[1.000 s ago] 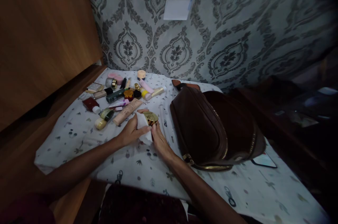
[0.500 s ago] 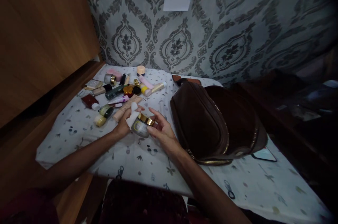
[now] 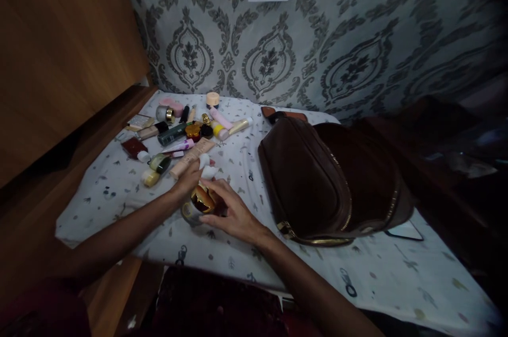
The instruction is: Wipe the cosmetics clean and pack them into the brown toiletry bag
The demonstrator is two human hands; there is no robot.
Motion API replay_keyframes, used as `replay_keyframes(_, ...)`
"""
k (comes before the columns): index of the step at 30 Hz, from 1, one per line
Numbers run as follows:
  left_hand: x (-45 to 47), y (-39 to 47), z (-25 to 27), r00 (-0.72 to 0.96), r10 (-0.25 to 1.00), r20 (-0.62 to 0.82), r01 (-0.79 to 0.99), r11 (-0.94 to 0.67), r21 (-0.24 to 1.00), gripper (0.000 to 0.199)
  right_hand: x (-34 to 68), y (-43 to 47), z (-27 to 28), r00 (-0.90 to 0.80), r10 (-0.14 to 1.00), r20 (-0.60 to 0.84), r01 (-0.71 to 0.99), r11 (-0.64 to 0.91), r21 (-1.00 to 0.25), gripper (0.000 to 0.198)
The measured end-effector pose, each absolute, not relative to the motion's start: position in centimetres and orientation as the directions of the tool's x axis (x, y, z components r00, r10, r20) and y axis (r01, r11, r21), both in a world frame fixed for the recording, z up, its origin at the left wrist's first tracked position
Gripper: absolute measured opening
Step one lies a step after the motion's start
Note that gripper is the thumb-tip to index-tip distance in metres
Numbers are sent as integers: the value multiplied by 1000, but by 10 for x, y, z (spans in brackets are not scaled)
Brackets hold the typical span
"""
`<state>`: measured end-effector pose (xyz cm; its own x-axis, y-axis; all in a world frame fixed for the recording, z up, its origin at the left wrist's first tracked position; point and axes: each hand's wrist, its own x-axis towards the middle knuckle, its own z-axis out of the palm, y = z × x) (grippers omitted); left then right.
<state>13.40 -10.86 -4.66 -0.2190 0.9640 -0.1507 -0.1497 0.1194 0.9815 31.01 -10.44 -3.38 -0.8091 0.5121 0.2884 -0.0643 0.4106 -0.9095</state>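
My right hand (image 3: 234,215) grips a cosmetic jar (image 3: 192,213) with a shiny gold lid, fingers and thumb around the lid side. The jar is tilted, its clear greyish body pointing down and left above the cloth. Just behind it, my left hand (image 3: 189,182) is closed on a crumpled white wipe (image 3: 208,170) that sticks out past the fingers. Part of the left hand lies behind the jar and right hand. A beige tube (image 3: 186,161) rests beside my left hand, near a green-and-black bottle (image 3: 161,162) and a small yellow container (image 3: 150,178).
Several cosmetics lie at the back left, among them a dark red bottle (image 3: 134,147), a dark green tube (image 3: 171,135) and a peach-lidded jar (image 3: 212,99). A brown leather bag (image 3: 305,178) covers the right side. The patterned cloth (image 3: 130,205) spreads beneath, against a papered wall.
The jar has turned in my right hand, its gold lid now facing me more. It has moved slightly left and down. My left hand still keeps the white wipe.
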Motion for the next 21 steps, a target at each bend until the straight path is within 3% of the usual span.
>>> replay_keyframes(4, 136, -108, -44, -249, 949, -193, -63, 183, 981, 50, 312, -105, -30, -861, 457, 226, 25, 480, -877, 76)
replay_keyframes(8, 137, -106, -39, -250, 955, -158, -85, 141, 986, 53, 312, -105, -31, -843, 486, 232, 12, 448, -894, 65)
replay_keyframes(11, 139, -108, -30, -218, 971, -99, -191, 57, 980, 51, 309, -103, -34, -796, 573, 195, -57, 250, -967, 66)
replay_keyframes(15, 143, -115, -18, -15, 992, -123, -386, 108, 916, 49, 306, -97, -35, -734, 676, 62, -185, -111, -976, 67)
replay_keyframes(21, 143, -120, -24, 151, 988, -31, -387, 88, 918, 71, 307, -90, -31, -574, 819, 27, -251, -144, -957, 51)
